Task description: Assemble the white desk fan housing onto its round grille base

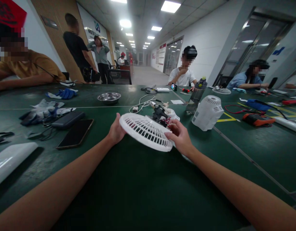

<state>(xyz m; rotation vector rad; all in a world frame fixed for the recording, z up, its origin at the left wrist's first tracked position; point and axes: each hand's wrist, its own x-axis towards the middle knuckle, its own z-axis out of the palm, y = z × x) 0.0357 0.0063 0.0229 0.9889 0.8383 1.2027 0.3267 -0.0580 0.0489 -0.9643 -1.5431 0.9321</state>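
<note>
Both of my hands hold a round white fan grille [148, 131] tilted above the green table. My left hand [117, 131] grips its left rim, the thumb pointing up. Around the right edge, near red wires, close the thumb and fingers of my right hand [179, 136]. A dark motor [160, 112] with wires sits at the grille's far side; how it is fastened there is hidden. Behind it, another white slotted part [174, 114] shows partly. A white plastic housing [207, 113] stands to the right of my right hand.
A metal bowl [108, 98], a white cable [144, 102] and a bottle [196, 96] stand or lie beyond my hands. To the left are a phone [75, 134], a power bank [68, 119] and gloves [42, 112]; a multimeter [258, 119] lies right. People sit around the table.
</note>
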